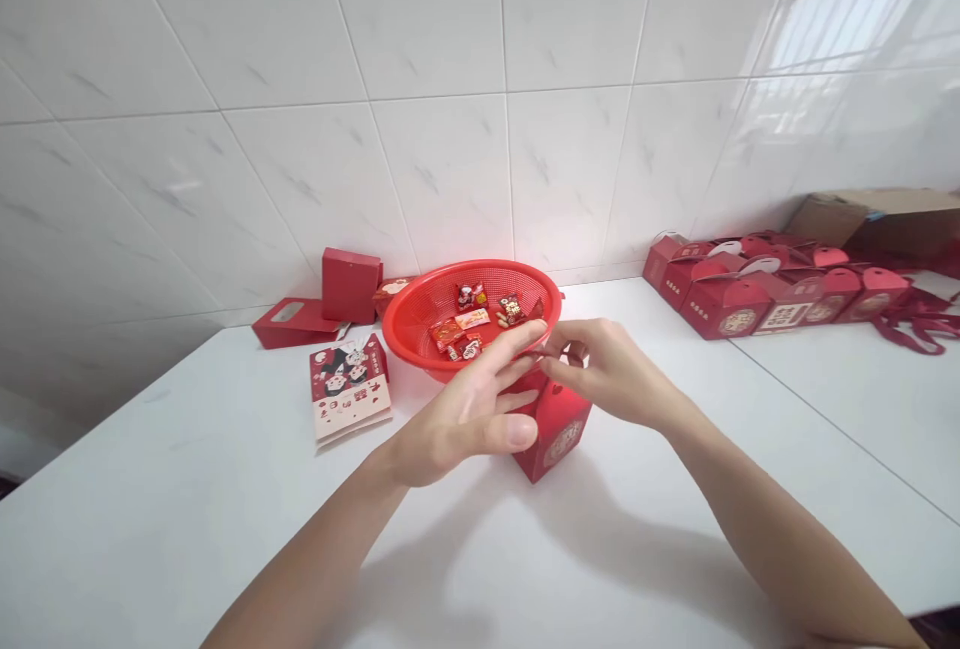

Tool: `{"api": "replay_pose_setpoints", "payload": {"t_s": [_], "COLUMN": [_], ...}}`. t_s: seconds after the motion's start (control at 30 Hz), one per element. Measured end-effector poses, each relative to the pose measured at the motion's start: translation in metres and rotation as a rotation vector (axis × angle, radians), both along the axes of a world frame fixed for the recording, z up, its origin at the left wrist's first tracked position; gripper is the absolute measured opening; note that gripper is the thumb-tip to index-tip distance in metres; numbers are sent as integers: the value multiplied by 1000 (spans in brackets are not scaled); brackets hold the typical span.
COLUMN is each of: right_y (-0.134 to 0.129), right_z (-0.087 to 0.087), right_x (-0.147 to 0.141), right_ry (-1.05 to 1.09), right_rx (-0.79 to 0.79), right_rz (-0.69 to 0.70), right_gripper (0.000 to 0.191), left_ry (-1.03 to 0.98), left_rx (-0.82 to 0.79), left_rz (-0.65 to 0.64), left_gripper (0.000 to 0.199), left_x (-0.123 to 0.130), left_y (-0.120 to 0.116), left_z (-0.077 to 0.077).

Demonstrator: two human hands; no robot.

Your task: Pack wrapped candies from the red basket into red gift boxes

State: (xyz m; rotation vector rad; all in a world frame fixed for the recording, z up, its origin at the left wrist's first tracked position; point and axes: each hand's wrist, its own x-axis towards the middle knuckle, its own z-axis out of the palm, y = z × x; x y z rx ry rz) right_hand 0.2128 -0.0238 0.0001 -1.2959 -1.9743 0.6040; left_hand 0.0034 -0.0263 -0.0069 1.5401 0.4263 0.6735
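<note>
Forearms (pixel 322 539) lowest; left grip (pixel 457 419) apart, right grip (pixel 606 369) clamping ribbon (pixel 577 354); tugging could tip box (pixel 551 434) at basket (pixel 409 344)'s five o'clock.

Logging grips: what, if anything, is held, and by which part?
The right hand seems to pinch a ribbon near its loop, atop the red box; any hold by the left hand is unclear.
</note>
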Motion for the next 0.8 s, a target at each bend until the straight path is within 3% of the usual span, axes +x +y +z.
{"api": "replay_pose_setpoints", "payload": {"t_s": [0.17,0.3,0.43,0.5,0.63,0.7,0.8], "right_y": [-6,-21,-21,-13,0,-1,-8], "right_z": [20,22,11,3,-7,-11,-23], "right_x": [66,141,212,242,284,297,309], "right_ry": [136,317,410,352,188,75,-110], "right_rx": [18,-26,47,78,103,77,37], "right_rz": [-212,-403,-785,-977,-1202,-1266,-1299], "right_gripper": [18,26,13,9,11,7,27], "left_ry": [67,138,196,214,222,225,237], "left_rx": [99,144,158,171,204,220,244], "left_rz": [102,160,149,147,156,160,156], "left_gripper": [56,36,29,27,25,25,23], "left_x": [-5,-7,-5,-4,-5,-6,-8], "left_y": [1,6,9,11,14,16,17], "left_z": [10,11,10,9,9,9,8]}}
